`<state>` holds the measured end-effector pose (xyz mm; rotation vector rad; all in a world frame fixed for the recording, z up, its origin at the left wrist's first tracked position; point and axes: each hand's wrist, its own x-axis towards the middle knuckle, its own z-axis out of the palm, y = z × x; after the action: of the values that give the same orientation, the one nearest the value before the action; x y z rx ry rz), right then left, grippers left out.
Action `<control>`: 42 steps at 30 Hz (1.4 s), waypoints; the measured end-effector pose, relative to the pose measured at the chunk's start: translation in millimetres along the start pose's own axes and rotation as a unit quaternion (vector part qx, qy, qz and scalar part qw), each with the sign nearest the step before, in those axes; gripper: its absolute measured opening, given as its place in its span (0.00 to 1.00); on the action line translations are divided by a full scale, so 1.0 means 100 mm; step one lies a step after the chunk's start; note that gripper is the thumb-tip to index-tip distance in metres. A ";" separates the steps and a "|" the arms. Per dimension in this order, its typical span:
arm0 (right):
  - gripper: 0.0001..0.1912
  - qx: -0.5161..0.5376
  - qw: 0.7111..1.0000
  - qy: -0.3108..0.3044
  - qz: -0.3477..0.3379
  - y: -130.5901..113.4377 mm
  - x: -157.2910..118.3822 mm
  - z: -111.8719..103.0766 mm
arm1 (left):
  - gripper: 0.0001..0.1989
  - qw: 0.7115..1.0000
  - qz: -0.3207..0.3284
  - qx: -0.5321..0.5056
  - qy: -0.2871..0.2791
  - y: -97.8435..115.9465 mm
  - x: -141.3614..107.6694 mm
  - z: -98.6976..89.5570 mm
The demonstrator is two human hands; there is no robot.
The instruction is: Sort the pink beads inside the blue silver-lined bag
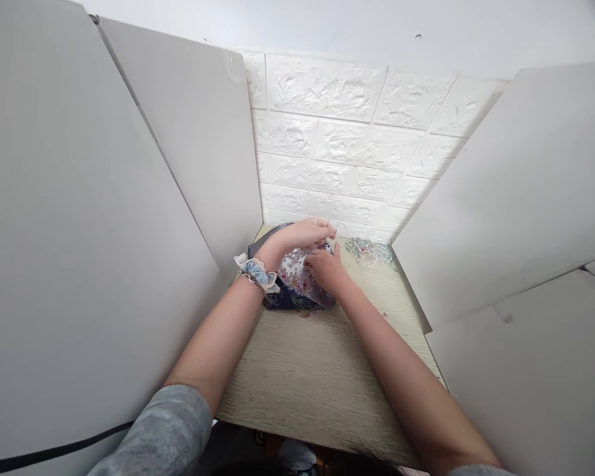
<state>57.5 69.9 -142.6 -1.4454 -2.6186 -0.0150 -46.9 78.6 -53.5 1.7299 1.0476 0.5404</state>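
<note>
Both hands meet at the far end of a narrow wooden table (317, 377). My left hand (305, 233) pinches the top edge of a clear plastic bag of small glittery pieces (297, 272). My right hand (327, 268) presses on the same bag from the right, fingers curled over it. The bag rests on a dark blue patterned cloth or pouch (280, 299). A light blue scrunchie (258, 271) sits on my left wrist.
White boards wall the table in on the left (104, 231) and on the right (515, 198). A white brick-pattern wall (337, 152) closes the back. A second clear bag of glittery pieces (369, 251) lies at the far right corner.
</note>
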 end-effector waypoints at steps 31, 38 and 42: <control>0.10 0.732 0.640 0.206 0.114 0.33 0.03 -0.17 | 0.12 0.984 0.012 0.177 0.026 -0.14 0.02 -0.20; 0.11 0.782 0.592 0.158 0.117 0.24 0.02 -0.20 | 0.12 0.984 0.028 0.173 0.023 -0.13 0.03 -0.18; 0.11 0.797 0.573 0.159 0.110 0.23 0.02 -0.19 | 0.12 0.984 0.025 0.174 0.027 -0.13 0.03 -0.18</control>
<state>78.2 82.3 -125.5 -0.7316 -1.0318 1.4684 -63.7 92.0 -58.9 2.0598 1.1935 0.4564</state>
